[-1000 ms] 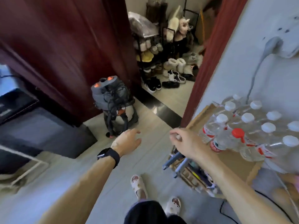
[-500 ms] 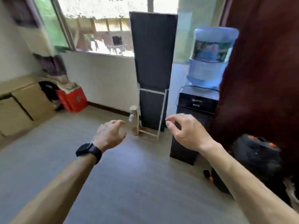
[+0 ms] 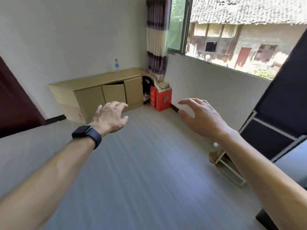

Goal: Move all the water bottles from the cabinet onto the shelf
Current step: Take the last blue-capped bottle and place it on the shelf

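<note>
The bottle [image 3: 116, 64] on the cabinet [image 3: 93, 80] is too small to read, the floor [image 3: 149, 163] streaks with blur, and the dark panel [image 3: 285, 83] runs off the right edge.

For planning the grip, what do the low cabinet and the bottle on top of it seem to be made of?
The cabinet looks like pale laminated wood board, matte: flat uniform tan panels, sharp edges. The bottle seems clear plastic, with a blue label; it is too small to be sure.
</note>
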Demonstrator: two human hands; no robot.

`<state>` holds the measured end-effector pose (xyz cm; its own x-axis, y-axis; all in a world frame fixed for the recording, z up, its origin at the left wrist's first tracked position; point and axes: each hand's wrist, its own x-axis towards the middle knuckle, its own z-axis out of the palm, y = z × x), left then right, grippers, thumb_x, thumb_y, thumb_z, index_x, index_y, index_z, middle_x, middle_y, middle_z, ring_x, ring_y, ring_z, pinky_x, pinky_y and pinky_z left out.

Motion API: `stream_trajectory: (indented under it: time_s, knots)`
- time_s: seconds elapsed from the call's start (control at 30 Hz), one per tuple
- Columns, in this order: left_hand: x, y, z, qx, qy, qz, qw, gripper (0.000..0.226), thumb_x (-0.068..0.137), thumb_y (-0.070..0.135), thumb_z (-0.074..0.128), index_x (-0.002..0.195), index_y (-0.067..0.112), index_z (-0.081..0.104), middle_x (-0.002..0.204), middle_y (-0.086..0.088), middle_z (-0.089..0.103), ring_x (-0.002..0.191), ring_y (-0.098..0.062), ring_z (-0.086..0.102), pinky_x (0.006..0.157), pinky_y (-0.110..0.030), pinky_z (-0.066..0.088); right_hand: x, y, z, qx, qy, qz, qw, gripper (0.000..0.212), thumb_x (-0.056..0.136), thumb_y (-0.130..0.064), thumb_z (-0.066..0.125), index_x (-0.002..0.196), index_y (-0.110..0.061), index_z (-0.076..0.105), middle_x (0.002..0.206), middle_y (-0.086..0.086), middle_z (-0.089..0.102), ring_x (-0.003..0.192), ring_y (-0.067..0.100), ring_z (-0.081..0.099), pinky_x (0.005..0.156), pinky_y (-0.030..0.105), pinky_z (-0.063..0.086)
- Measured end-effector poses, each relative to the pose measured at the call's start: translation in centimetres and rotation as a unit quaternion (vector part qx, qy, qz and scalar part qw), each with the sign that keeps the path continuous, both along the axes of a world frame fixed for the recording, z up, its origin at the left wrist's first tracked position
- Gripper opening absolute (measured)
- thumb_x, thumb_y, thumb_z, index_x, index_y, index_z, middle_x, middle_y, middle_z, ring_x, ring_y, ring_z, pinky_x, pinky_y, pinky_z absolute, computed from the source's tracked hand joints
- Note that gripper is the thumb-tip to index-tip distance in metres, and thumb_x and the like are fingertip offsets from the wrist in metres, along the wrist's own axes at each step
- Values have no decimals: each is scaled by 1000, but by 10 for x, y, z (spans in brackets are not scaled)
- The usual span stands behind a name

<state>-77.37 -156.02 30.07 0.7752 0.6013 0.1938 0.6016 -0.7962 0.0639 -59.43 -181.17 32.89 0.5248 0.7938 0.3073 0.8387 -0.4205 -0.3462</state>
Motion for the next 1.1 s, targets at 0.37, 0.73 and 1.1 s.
stream_trajectory:
  time_s: [0.37, 0.73, 1.1]
  knots:
    - [112, 168, 13, 13, 16, 55, 998, 56, 91, 44, 53, 145, 34, 40, 152, 4, 41, 137, -20, 40, 111, -45, 32, 150, 199, 5, 31, -22, 56, 998, 42, 97, -52, 43, 137, -40, 46, 145, -13, 46, 138, 15, 32, 106, 36, 35]
    - [192, 361, 24, 24, 30, 115, 993, 52, 93, 47, 50, 143, 38, 41, 151, 6, 41, 138, -18, 40, 111, -41, 32, 265, 421, 21, 2, -51, 113, 992, 46, 100, -51, 39, 144, -40, 42, 145, -15, 46, 141, 16, 28, 109, 36, 32]
    - [275, 649, 13, 7, 35, 102, 994, 52, 95, 47, 48, 145, 38, 40, 153, 3, 39, 137, -21, 40, 112, -42, 32, 361, 675, -3, -22, -32, 61, 997, 48, 98, -56, 37, 145, -46, 38, 151, -16, 40, 144, 12, 23, 113, 34, 28]
